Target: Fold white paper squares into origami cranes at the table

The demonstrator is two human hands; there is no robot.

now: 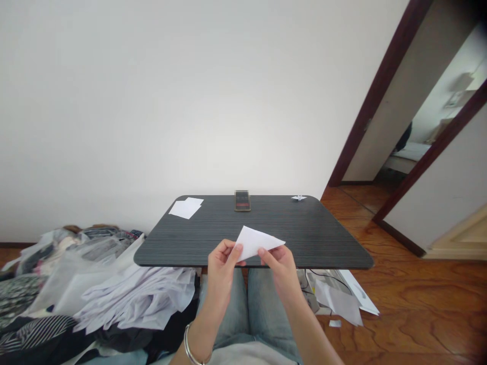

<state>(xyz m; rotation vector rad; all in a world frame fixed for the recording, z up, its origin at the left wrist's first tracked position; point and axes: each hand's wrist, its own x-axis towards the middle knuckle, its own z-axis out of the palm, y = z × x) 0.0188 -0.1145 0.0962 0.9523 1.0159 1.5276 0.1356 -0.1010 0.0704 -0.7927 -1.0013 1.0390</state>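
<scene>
A white sheet of paper, folded into a roughly triangular shape, is held up over the near edge of the dark table. My left hand pinches its left side, thumb on top. On the other side my right hand grips the lower right edge, also with the thumb on top and the fingers behind. The fingers behind the paper are partly hidden. At the table's back left lie white paper pieces, overlapping. A small folded white paper figure sits at the back right.
The dark table stands against a white wall. A phone-like device is propped at its back middle. Clothes and plastic bags are piled on the left. Papers and cables lie low on the right, beside the wooden floor.
</scene>
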